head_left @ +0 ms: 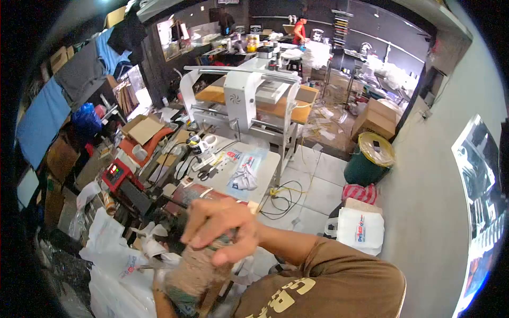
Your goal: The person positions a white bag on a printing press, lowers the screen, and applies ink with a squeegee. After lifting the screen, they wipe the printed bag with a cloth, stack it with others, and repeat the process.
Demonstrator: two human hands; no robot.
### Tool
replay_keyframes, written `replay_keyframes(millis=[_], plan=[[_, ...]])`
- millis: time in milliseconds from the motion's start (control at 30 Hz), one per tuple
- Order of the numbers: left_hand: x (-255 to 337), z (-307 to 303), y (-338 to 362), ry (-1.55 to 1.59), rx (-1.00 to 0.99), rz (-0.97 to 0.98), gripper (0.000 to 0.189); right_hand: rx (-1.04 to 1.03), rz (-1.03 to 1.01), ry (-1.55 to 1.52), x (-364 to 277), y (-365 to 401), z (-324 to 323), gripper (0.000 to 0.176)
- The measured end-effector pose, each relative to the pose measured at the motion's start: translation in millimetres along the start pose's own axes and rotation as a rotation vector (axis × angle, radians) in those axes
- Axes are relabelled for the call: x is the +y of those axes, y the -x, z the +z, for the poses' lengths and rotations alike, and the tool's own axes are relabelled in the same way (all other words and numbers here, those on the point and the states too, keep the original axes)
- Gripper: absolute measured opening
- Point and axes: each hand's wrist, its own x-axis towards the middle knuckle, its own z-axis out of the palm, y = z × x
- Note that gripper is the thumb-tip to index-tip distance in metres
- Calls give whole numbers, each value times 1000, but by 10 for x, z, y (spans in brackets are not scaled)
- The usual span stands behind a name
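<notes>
My right hand [225, 225] is in front of my chest, somewhat blurred, its fingers curled over the top end of a brown bundle with greenish patches [193, 270]. What the bundle is made of I cannot make out. Lower left, my left hand [160, 275] is mostly hidden behind that bundle, close to crumpled white plastic bags [114, 265]; its fingers do not show clearly. Just beyond my right hand is a reddish-brown flat surface [199, 196] at the near edge of a white table [270, 167].
On the white table lie scissors [204, 174], tape rolls [210, 141] and a printed plastic bag [246, 164]. A large white machine [239, 98] stands behind it. Cables [286, 199] cross the floor. Right are a green bin [366, 168] and white bag [360, 230]; a person [299, 32] stands far back.
</notes>
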Motion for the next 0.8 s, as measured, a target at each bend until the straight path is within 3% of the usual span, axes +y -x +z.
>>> replay_keyframes(millis=[133, 333, 500, 600, 633, 700, 733, 767, 800], plan=[[180, -814, -155, 238, 214, 122, 96, 0, -37, 89, 102, -419, -9, 33], [1060, -2365, -429, 230, 457, 655, 96, 115, 40, 169, 356, -1209, 149, 33], [1960, -2512, -793, -116, 666, 590, 83, 152, 3, 102, 794, -1905, 149, 36], [2242, -2663, -1035, -283, 751, 548, 68, 223, -111, 184, 1470, -2120, 218, 43], [2326, -2718, -1137, -335, 774, 542, 64, 281, -189, 457, 1643, -2034, 268, 57], [2323, -2873, -1233, -405, 758, 546, 51, 173, -155, 498, 986, -1696, 15, 60], [2395, -2942, -1302, -323, 734, 458, 54, 118, -139, 518, 641, -1526, -108, 61], [2453, -3035, -1361, -245, 710, 362, 58, 73, -107, 514, 360, -1279, -251, 54], [2276, -3252, -1516, -489, 760, 386, 58, 28, -67, 543, 125, -1018, -418, 42]])
